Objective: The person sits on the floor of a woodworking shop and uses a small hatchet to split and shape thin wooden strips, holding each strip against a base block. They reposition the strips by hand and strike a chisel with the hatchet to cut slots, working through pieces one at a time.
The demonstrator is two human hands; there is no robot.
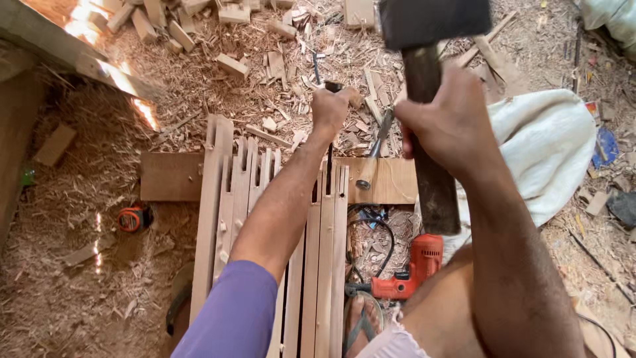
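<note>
My left hand [331, 109] is closed around the dark handle of a chisel [329, 156], whose thin blade stands upright on a row of long wooden slats [324, 258]. My right hand [447, 122] grips the thick dark wooden handle of a mallet [424, 73], raised high and close to the camera, its dark head at the top edge. The mallet is above and to the right of the chisel, apart from it. A second chisel [374, 156] with a pale wooden handle lies on a board just right of my left hand.
An orange power drill [407, 275] with a black cord lies by my knee. An orange tape measure [132, 217] sits on the sawdust at left. A white sack [546, 142] lies at right. Offcuts and shavings [232, 66] cover the ground beyond.
</note>
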